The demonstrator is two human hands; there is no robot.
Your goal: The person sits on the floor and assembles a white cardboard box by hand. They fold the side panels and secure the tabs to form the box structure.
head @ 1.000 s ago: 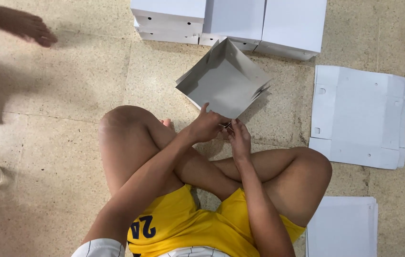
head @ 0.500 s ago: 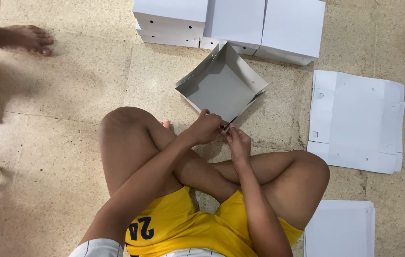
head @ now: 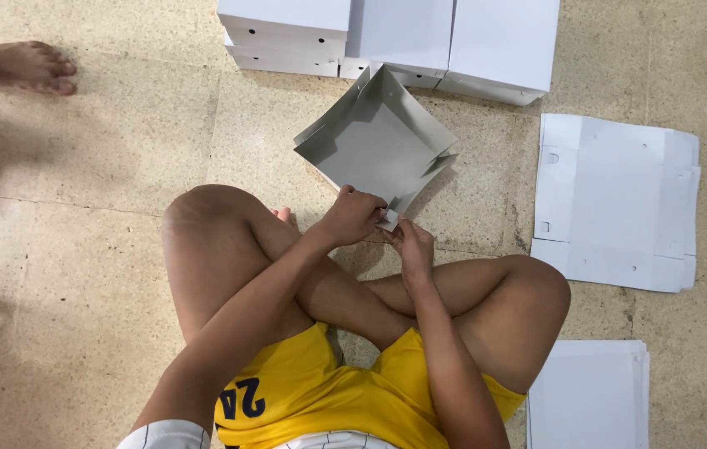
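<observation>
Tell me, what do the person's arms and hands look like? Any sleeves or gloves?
No gloves. The left hand and right hand are bare, with no rings or watch showing. Both forearms are uncovered; a white sleeve with thin dark stripes sits high on the left arm.

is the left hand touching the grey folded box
Touching. The head view shows the left hand with its fingers closed on the near corner of the grey folded box.

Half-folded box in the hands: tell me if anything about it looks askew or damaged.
No damage shows. The half-folded grey box sits tilted, one corner toward the left hand and right hand, which pinch that corner. Its far-right corner flap still gapes, unlike the closed white boxes behind.
</observation>
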